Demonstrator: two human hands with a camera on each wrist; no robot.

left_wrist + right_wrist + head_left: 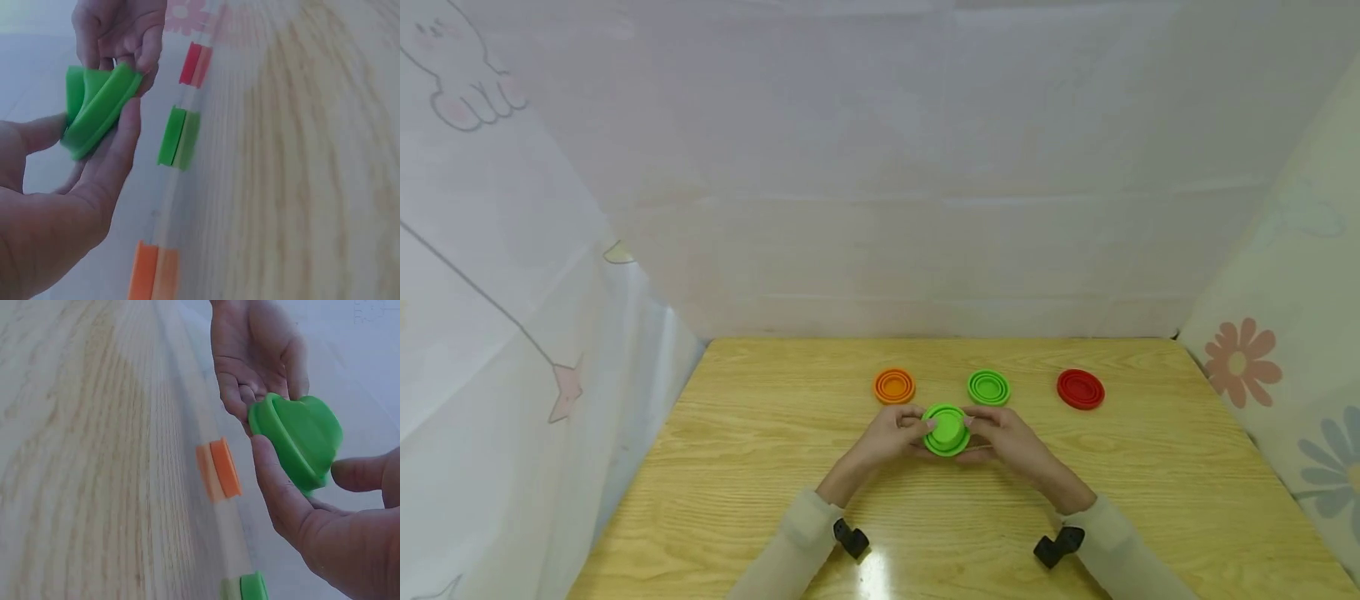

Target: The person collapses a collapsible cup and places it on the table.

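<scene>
Both hands hold a green collapsible silicone cup above the middle of the table. My left hand grips its left edge, thumb on the near face and fingers behind. At the opposite edge my right hand pinches it the same way. In the left wrist view the green cup is tilted, with its middle section bulging out past the rim. The right wrist view shows the raised part of the same cup bent unevenly between thumb and fingers.
Beyond the hands, three folded collapsible cups lie flat in a row: orange, green and red. The wooden table meets a pale cloth backdrop at its far edge. Cloth also hangs at both sides.
</scene>
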